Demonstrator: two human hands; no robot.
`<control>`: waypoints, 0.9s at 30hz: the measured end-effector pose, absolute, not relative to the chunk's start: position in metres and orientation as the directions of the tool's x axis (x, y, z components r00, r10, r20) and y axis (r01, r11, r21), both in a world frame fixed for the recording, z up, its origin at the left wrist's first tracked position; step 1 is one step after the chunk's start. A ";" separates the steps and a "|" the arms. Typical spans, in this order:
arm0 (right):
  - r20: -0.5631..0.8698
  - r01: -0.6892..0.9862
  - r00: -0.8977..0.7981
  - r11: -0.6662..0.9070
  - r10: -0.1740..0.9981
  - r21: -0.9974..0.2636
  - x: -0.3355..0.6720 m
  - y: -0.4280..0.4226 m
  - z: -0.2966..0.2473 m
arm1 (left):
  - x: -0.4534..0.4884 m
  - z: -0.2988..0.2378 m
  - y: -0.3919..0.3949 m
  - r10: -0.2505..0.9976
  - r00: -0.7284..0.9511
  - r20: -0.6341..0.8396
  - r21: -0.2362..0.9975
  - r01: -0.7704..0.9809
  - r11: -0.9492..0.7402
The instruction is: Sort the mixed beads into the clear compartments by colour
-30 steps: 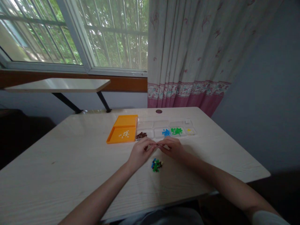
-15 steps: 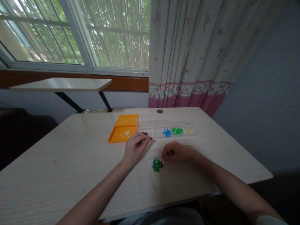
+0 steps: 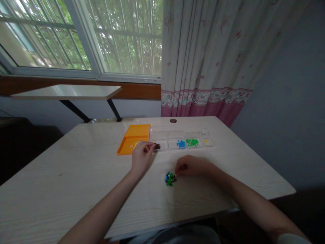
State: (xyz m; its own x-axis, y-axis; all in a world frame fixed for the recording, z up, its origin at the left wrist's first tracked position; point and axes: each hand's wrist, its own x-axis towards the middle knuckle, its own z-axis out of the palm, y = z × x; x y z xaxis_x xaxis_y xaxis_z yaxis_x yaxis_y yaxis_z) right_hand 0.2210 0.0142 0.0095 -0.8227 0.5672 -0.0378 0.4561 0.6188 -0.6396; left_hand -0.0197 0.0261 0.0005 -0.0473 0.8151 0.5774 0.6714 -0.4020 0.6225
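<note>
My left hand (image 3: 141, 156) is over the clear compartment box, its thumb and forefinger closed at the small dark brown pieces (image 3: 157, 146) there. Whatever is between those fingertips is too small to make out. Lower on the table, a little clump of green, blue and brown building pieces (image 3: 170, 179) lies together. My right hand (image 3: 191, 165) rests just to its right, fingers curled in a pinch whose tips reach the clump's edge. A tiny pale spot shows at those fingertips, but what they hold is hidden.
An open orange case (image 3: 138, 130) with small pale pieces lies left of the clear box. Blue pieces (image 3: 181, 144), green pieces (image 3: 192, 142) and yellow pieces (image 3: 206, 141) sit in separate compartments. A raised shelf (image 3: 68, 91) stands at the table's back left.
My left hand has shifted left and slightly away from me, over the brown pieces. My right hand has barely moved, and the clump lies in the same spot.
</note>
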 end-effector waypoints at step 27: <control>0.226 0.467 -0.612 0.578 0.757 -0.670 0.211 0.017 -0.008 | 0.008 -0.002 -0.001 0.751 0.541 0.377 0.544 0.527 -0.653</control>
State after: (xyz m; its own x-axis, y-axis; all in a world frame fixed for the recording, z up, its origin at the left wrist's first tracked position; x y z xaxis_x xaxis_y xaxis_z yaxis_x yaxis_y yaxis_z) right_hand 0.2106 0.0167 -0.0083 -0.6124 0.7575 0.2262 0.4670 0.5775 -0.6696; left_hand 0.0080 -0.0007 -0.0018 0.5413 0.7514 0.3773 0.5267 -0.6528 0.5444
